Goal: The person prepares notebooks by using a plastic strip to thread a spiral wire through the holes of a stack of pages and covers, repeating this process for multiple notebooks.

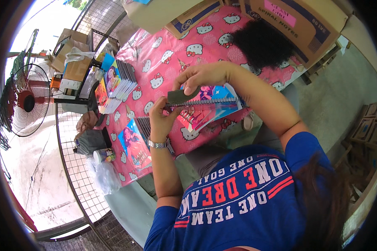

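Just in front of me, a colourful spiral notebook (pixel 222 109) is held over the table's near edge, its dark coil running across from left to right. At the coil's left end, my left hand (pixel 161 119), with a metal-band watch on the wrist, is closed on the notebook's corner. My right hand (pixel 201 79) reaches in from above, thumb and fingers closed on a dark olive, flat-sided tool (pixel 180 97). That tool lies against the coil's left end, close to my left fingertips. Its working tip is hidden.
A pink patterned cloth covers the table (pixel 157 81). Left are a notebook stack (pixel 120 81) and more notebooks (pixel 134 144). A black heap of what look like coils (pixel 262 44) sits by a cardboard box (pixel 297 27). A fan (pixel 28 100) stands far left.
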The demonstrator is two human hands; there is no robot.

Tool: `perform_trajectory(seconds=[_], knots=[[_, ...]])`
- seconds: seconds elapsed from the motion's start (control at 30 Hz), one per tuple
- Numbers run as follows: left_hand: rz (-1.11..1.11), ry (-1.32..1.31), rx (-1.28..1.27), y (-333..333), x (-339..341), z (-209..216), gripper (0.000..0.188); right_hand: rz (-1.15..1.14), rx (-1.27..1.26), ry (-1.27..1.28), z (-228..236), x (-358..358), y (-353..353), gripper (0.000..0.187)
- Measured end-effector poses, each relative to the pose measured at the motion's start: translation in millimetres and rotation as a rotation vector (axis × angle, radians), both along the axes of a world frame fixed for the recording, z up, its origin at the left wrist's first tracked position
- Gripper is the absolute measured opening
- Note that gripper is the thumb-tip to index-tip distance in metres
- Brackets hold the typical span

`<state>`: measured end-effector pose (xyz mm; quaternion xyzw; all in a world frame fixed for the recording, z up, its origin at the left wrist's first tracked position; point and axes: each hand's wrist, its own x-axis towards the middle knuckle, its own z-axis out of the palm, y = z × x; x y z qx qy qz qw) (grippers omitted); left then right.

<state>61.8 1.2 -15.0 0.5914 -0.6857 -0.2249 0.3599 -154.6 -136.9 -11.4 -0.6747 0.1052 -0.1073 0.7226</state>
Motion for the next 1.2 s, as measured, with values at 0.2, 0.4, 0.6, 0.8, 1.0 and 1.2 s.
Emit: perform_trajectory(seconds=[0.2,0.4,0.6,0.8,1.0,1.2], knots=[[0.167,0.064,0.069,5,0,-4,0.020,-0.749,-0.694,0.717,-52,-62,-47,0.050],[0.327,0.431,-0.092,9,-31,-13,0.019,-1.347,-1.360,0.978,-112,-152,-21,0.049],[0.341,0.440,-0.133,10,-33,-25,0.024,-0.959,-1.088,0.798,-172,-98,95,0.059],[0.335,0.405,-0.196,10,-41,-23,0.023,-0.981,-0.845,0.771,-149,-108,84,0.070],[0.347,0.425,-0.150,12,-35,-35,0.022,-0.962,-0.750,0.087,-59,-81,117,0.067],[0.363,0.266,-0.248,14,-40,-35,0.017,-0.775,-0.964,-0.089,-15,-28,131,0.064]])
